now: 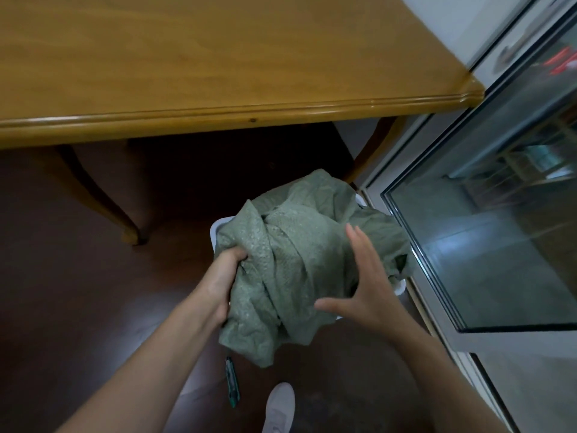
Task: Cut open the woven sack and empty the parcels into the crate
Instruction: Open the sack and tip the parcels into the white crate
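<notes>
A white shoe stands nearest on the dark floor. Just to its left a green utility knife lies on the floor, apart from both hands.

Above them, the crumpled green woven sack is draped over a white crate. Only the crate's left corner rim and a bit of rim at the right show, and the sack hides its inside. The sack's lower edge hangs past the crate's near side, close above the knife.

The left hand grips the sack's left edge, fingers curled into the cloth. The right hand is spread flat with straight fingers at the sack's right side, holding nothing; whether the palm touches the cloth cannot be told.

On the right the crate sits tight beside the frame of a glass door. To the left there is a wide stretch of floor. Beyond the crate, a curved leg holds up the wooden table, whose moulded front edge runs across the view.
</notes>
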